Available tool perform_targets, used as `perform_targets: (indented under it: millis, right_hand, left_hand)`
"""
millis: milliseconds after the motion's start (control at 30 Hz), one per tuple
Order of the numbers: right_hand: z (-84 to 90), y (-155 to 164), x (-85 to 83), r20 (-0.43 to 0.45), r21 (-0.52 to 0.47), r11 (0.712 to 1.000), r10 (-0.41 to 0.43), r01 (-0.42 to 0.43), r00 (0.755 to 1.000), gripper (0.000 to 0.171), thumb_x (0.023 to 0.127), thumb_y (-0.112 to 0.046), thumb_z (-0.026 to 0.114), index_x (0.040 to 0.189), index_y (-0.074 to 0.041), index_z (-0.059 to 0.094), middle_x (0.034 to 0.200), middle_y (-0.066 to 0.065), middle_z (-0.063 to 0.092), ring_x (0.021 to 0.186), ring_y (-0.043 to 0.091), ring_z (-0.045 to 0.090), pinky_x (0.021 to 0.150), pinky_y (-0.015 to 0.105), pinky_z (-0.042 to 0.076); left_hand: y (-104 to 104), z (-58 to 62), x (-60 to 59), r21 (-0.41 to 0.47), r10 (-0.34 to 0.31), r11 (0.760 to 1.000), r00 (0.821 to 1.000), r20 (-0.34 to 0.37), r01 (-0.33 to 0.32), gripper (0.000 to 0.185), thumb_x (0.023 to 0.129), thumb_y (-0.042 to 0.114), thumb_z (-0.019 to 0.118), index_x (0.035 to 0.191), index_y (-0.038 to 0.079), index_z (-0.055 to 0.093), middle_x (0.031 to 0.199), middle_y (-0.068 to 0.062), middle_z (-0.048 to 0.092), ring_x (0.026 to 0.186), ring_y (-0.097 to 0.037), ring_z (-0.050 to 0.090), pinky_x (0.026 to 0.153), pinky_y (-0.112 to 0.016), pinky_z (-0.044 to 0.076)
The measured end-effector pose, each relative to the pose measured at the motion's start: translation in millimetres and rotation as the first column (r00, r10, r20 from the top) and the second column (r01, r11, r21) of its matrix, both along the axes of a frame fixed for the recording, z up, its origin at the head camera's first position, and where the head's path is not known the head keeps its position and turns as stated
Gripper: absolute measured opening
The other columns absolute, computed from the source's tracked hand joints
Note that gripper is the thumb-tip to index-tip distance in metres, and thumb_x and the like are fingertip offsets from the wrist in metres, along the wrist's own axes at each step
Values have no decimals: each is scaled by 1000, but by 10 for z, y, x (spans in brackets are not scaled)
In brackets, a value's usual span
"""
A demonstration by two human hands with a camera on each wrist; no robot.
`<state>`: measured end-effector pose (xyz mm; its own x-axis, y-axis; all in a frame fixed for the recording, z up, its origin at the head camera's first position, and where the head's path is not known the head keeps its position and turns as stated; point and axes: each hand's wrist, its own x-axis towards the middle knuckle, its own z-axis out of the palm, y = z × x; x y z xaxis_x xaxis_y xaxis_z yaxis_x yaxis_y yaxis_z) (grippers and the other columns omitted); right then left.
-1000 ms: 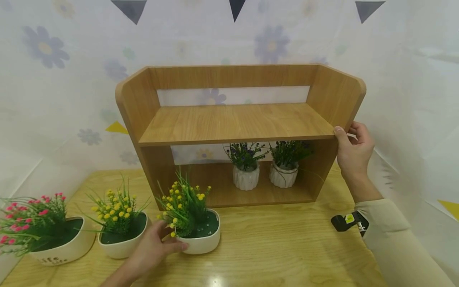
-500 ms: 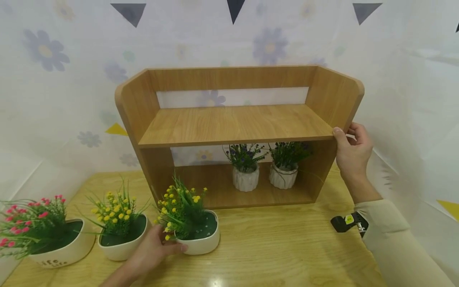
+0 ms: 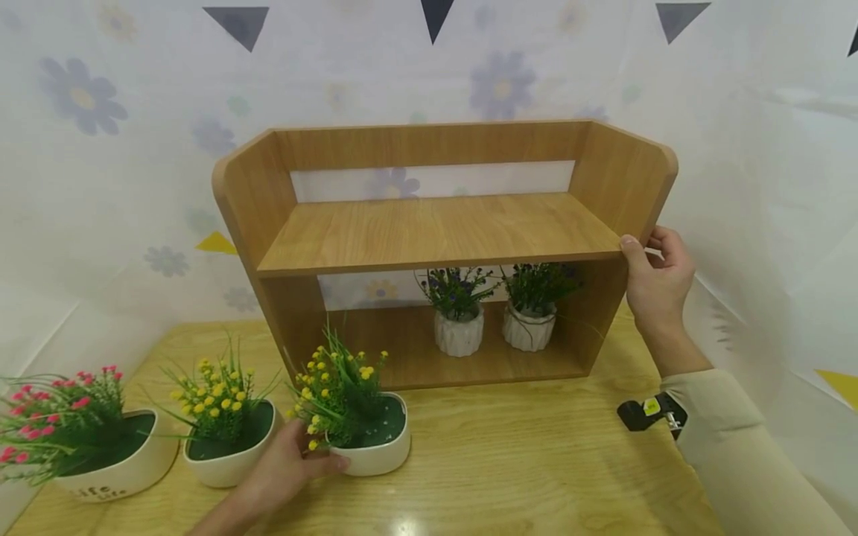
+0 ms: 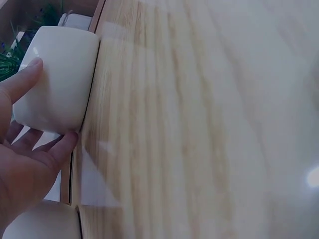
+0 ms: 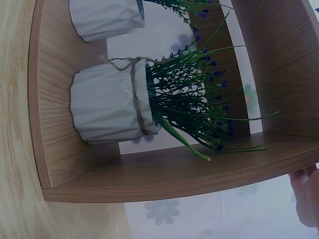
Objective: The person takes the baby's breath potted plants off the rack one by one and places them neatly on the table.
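Two hands: left (image 3: 284, 465) around yellow-flower pot (image 3: 375, 447), right (image 3: 657, 283) gripping shelf's side panel (image 3: 626, 186).

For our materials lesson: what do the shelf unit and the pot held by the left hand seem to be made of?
Shelf unit: wood-look board, probably laminate, with a printed-looking grain and a matt finish. Pot gripped by the left hand: smooth cream ceramic or plastic with a slight sheen; which one cannot be told. Its yellow flowers look artificial.

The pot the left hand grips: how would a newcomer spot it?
Start at the wooden shelf on the table. Three white pots stand before its left end; it is the rightmost, in the left hand. Yellow flowers like its neighbour, but nearest the shelf.
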<state>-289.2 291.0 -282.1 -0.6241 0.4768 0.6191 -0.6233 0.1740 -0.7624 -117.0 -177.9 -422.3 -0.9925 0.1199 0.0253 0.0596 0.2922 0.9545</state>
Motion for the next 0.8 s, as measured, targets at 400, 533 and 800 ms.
perform_targets:
  millis: [400,533,800]
  right_hand:
    - [9,-8,8,5,-4,1000,1,-1,1000,16,89,-6,71,104,-6,74,91,1,63,69,12,59,69,21,49]
    - [7,-6,2,9,13,1000,-11,10,1000,16,89,-7,71,105,-6,74,92,-1,64,70,11,59,69,21,48]
    - [9,-9,19,11,17,1000,-17,16,1000,16,89,-7,71,105,-6,74,91,-1,64,70,12,60,70,21,49]
  left_hand:
    - [-19,21,137,138,26,990,996,90,-38,91,80,1,83,150,-5,26,153,-36,29,134,-52,40,99,-40,49]
    - [-63,33,207,126,29,991,996,79,-39,92,82,-1,81,153,-4,22,155,-37,24,134,-55,38,98,-43,51]
    - [-147,115,370,97,69,992,991,118,-81,82,87,3,78,151,-1,28,150,-31,36,131,-47,47,96,-39,53]
